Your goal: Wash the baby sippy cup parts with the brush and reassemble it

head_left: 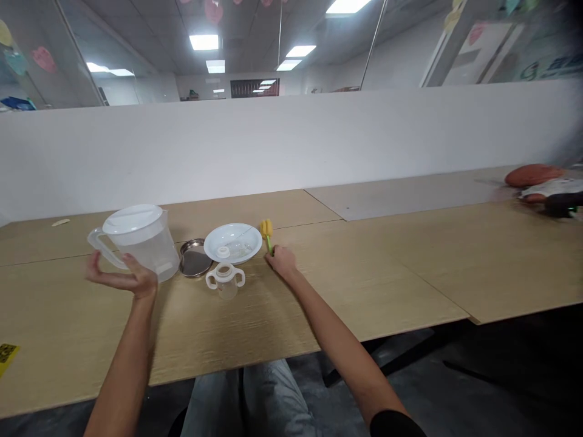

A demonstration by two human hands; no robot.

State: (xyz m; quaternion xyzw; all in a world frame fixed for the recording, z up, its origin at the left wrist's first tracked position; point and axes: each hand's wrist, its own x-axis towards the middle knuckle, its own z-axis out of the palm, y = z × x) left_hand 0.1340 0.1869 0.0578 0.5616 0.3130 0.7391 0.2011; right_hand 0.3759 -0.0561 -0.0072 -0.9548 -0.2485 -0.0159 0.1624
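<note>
A clear plastic pitcher [150, 243] with a white lid stands at the left of the table. My left hand [130, 279] is in front of its handle, fingers spread and curving upward; whether it touches the pitcher I cannot tell. My right hand [282, 261] is closed around the green handle of a bottle brush with a yellow sponge head [266, 228], which points away from me. Between my hands sits a white bowl [214, 246] holding a small white ring-like part [223, 252] and some clear pieces. Closer to me, a clear two-handled baby bottle [226, 285] stands upright without a cap.
A kidney-shaped metal tray [195, 260] lies between pitcher and bowl. A white wall [273, 145] with glass above it runs behind the wooden table [364, 273]. Reddish-brown, white and black items [542, 182], partly blurred, are at the far right. A yellow sticker [6, 357] marks the left side.
</note>
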